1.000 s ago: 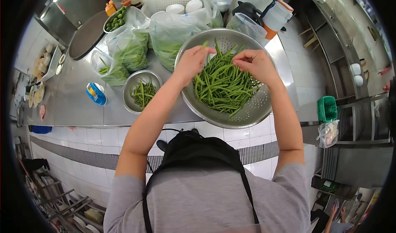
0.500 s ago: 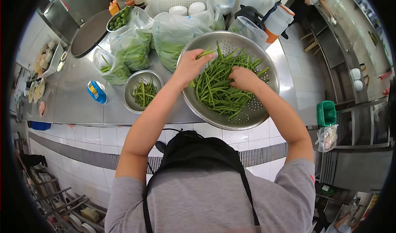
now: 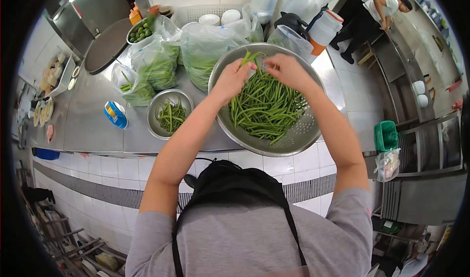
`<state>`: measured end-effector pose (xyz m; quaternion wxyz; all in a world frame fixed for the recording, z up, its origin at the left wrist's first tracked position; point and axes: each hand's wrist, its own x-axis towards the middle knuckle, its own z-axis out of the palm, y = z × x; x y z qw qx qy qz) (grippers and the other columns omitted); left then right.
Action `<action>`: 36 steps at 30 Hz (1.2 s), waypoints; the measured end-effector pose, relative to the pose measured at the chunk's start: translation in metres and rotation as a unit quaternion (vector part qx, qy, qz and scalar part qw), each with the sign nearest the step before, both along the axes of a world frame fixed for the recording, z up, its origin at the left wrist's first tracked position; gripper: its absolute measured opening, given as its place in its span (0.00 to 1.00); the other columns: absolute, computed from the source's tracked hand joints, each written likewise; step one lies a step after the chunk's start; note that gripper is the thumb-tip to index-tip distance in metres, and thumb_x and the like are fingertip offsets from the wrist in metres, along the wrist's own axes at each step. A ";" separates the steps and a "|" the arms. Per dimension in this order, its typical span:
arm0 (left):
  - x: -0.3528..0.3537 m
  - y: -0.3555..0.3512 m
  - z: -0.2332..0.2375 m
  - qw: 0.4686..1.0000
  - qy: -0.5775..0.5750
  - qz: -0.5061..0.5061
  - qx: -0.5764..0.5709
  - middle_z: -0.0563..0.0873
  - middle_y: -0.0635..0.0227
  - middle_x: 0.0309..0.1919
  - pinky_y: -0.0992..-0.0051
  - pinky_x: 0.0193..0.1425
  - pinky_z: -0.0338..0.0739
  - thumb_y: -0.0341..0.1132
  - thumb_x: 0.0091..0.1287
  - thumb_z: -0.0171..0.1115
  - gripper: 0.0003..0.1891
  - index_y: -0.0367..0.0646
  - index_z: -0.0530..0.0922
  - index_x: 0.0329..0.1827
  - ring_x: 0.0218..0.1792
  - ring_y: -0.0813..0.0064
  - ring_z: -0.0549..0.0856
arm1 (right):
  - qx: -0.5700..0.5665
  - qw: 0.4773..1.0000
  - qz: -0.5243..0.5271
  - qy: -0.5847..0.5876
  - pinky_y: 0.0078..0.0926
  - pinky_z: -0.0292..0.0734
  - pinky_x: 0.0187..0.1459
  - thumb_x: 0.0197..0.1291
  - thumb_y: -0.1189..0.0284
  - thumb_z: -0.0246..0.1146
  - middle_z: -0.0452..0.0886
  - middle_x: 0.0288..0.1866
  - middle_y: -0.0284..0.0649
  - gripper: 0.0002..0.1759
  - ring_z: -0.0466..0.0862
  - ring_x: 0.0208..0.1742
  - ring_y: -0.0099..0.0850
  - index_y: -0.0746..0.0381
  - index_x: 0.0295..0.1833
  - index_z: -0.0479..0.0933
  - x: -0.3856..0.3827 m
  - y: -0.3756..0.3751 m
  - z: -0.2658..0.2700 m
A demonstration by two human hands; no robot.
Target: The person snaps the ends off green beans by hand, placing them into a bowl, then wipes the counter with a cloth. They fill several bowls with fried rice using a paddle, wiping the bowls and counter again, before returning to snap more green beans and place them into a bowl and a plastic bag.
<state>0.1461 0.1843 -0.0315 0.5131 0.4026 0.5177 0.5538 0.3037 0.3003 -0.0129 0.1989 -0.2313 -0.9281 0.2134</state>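
Note:
A large perforated steel colander holds a heap of green beans. Over its far left side, my left hand is closed on a few green beans, whose ends stick up past the fingertips. My right hand is over the far side of the heap, close to those bean ends. Its fingers are drawn together and slightly blurred; what they hold, if anything, I cannot make out. Left of the colander, a smaller steel bowl contains short bean pieces.
Plastic bags of green vegetables stand behind the bowl. A blue-labelled container is to its left. White bowls, a white-and-orange jug and a bowl of small green fruits sit farther back. Another person stands at far right.
My right hand has risen from the heap and moved away from me, nearer my left hand. My left hand still holds beans. The other person shows more fully.

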 end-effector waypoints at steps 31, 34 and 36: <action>-0.033 -0.036 0.013 0.910 -0.401 0.098 0.034 0.60 0.80 0.16 0.86 0.15 0.53 0.36 0.67 0.50 0.08 0.42 0.70 0.44 0.15 0.89 0.58 | -0.256 0.946 -0.081 -0.181 0.25 0.70 0.25 0.46 0.65 0.67 0.77 0.18 0.40 0.15 0.75 0.20 0.27 0.69 0.25 0.79 -0.069 -0.015 -0.075; -0.039 -0.040 0.007 0.901 -0.420 0.099 0.030 0.62 0.80 0.17 0.86 0.15 0.54 0.35 0.66 0.50 0.08 0.42 0.71 0.44 0.15 0.88 0.60 | -0.233 0.959 -0.092 -0.132 0.27 0.72 0.27 0.44 0.61 0.68 0.79 0.23 0.43 0.18 0.78 0.21 0.30 0.68 0.27 0.79 -0.083 -0.023 -0.089; -0.042 -0.041 0.008 0.907 -0.399 0.133 0.017 0.65 0.80 0.18 0.86 0.15 0.55 0.34 0.66 0.51 0.08 0.41 0.72 0.44 0.16 0.88 0.62 | -0.333 0.934 -0.099 -0.089 0.24 0.70 0.24 0.44 0.62 0.68 0.77 0.21 0.39 0.17 0.75 0.20 0.26 0.67 0.27 0.79 -0.082 -0.024 -0.080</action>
